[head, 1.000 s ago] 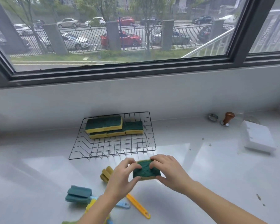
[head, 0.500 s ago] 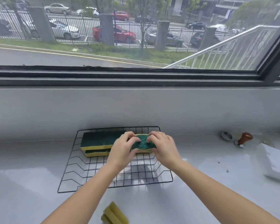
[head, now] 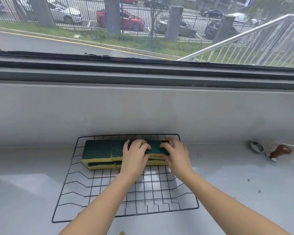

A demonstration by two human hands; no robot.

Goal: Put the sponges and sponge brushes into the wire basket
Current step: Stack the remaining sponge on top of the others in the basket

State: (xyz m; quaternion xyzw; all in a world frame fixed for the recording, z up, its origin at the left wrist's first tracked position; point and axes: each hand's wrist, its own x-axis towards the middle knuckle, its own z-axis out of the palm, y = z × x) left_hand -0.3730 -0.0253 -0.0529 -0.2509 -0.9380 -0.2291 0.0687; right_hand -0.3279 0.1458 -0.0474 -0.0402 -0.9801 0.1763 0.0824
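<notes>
Head view: sponge (head: pixel 155 147) lies lengthwise left-to-right.

Left hand (head: pixel 134 156) and right hand (head: pixel 177 154) side by side, fingers curled.

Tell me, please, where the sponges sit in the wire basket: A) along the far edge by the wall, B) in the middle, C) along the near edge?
A: the sponges are stacked along the far edge of the wire basket, by the wall.
</notes>
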